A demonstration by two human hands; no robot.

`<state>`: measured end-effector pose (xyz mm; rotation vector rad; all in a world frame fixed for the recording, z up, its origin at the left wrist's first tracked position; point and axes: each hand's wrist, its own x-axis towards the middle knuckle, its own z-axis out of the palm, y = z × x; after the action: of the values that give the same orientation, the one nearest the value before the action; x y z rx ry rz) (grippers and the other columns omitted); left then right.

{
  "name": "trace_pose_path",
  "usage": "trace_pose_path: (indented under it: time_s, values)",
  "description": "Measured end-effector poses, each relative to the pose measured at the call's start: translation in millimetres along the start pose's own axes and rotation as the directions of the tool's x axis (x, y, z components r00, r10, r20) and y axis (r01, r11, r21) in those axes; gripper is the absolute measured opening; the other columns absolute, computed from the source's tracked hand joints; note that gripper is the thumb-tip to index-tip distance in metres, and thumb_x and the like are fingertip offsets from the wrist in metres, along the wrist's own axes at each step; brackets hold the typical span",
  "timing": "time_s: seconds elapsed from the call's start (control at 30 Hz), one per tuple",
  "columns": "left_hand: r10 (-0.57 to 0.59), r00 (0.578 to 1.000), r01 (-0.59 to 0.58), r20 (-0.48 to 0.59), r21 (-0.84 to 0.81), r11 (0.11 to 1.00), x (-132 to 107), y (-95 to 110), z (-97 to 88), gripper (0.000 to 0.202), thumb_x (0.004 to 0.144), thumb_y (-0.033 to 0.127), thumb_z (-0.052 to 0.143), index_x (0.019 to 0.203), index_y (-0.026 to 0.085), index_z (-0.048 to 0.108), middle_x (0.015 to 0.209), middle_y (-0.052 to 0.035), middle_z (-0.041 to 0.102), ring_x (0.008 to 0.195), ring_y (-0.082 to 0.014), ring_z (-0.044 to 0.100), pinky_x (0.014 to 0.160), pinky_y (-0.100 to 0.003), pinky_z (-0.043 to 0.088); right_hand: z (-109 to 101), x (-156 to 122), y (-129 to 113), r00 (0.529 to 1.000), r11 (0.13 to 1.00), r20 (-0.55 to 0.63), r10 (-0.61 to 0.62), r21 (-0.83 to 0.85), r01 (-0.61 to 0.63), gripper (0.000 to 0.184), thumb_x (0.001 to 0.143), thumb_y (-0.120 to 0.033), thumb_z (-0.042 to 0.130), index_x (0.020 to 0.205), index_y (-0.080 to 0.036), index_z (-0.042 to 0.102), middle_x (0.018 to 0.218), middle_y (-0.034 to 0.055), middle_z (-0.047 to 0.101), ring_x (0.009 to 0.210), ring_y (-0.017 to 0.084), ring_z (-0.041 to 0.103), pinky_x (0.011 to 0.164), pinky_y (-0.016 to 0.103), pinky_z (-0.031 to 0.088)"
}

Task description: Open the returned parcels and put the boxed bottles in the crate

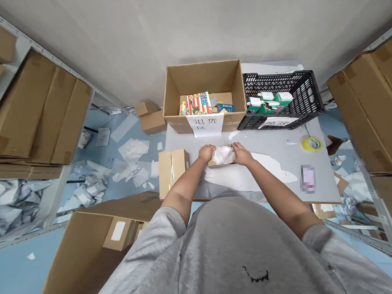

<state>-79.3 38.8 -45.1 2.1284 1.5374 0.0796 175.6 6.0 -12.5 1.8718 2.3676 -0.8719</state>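
A person in a grey shirt [223, 248] stands at a bench [178, 139] with both arms reaching out. The left hand [207, 152] holds one end of a small box [213, 163], and the right hand [241, 153] holds the other end. So the small box is right between the two hands, low on the bench. Crumpled white paper [224, 154] fills the top of it; what is under the paper is hidden.

A big white sheet [271, 168] lies flat under the right arm and spreads out past it. To the left of the left hand, near it, sits a brown box with shiny tape [167, 171] on top.

Past the hands, farther from the person, stands a big open box [177, 125]. It has picture books [198, 103] inside and a paper sign [208, 127] on its front. Next to it, past the right hand and off to the right, is a black crate [313, 100] with green and white boxes [283, 98] in it. Well to the right of the right hand lies a yellow roll of tape [305, 144]. A pinkish thing [308, 177], too blurry to make out, lies closer to the person.
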Motion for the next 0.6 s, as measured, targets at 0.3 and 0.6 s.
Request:
trace_pose_path:
  time_s: [0.3, 0.6]
  values:
    - [0.042, 0.999, -0.042, 0.018, 0.012, 0.999, -8, 3, -5.8, 0.035, 0.107, 0.030, 0.042, 0.119, 0.027, 0.075, 0.115, -0.0085, 0.074, 0.115, -0.0262, 0.058, 0.105, -0.042, 0.036, 16, -57, -7, 0.972, 1.000, -0.236, 0.015, 0.004, -0.015, 0.094, 0.084, -0.017, 0.052, 0.171, -0.026, 0.017, 0.177, 0.0028, 0.019, 0.161, 0.029, 0.023, 0.129, 0.050, 0.028]
    - [0.006, 1.000, -0.006, -0.003, 0.100, 0.995, -14, 19, -2.8, 0.033, 0.104, 0.027, 0.047, 0.125, 0.024, 0.072, 0.125, -0.0115, 0.072, 0.119, -0.0279, 0.056, 0.101, -0.042, 0.037, 28, -55, -28, 0.942, 0.975, -0.277, 0.190, -0.061, -0.215, 0.093, 0.088, -0.025, 0.049, 0.171, -0.014, 0.008, 0.178, 0.0083, 0.006, 0.163, 0.034, 0.012, 0.130, 0.059, 0.009]
